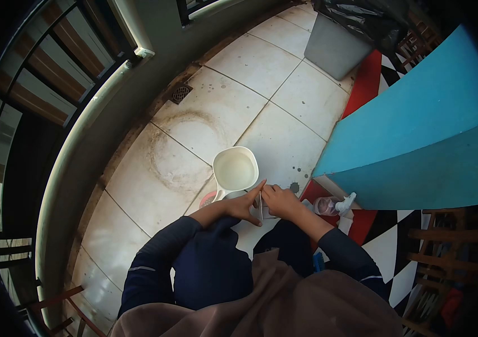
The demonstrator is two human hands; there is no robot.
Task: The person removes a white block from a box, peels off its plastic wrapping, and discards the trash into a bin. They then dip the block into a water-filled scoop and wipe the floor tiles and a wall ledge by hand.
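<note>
A thin flat piece (261,206), seen almost edge-on, stands between my two hands; its kind is not clear. My left hand (240,207) spans its edge with fingers and thumb stretched apart. On the other side, the bent fingers of my right hand (281,201) close at its upper end. Just beyond my left hand, a white dipper (235,168) with clear liquid in it has its handle pointing back towards me. A pinkish-red item (208,198) shows partly beneath the handle. Something pale below my right hand is mostly hidden.
White floor tiles (284,118) with dirty stains extend ahead. On the right are a blue pillar (413,135), a clear plastic container (325,206) and a white spray nozzle (346,203). A grey bin (337,45) stands at the back. A low wall and railing (76,132) curve along the left.
</note>
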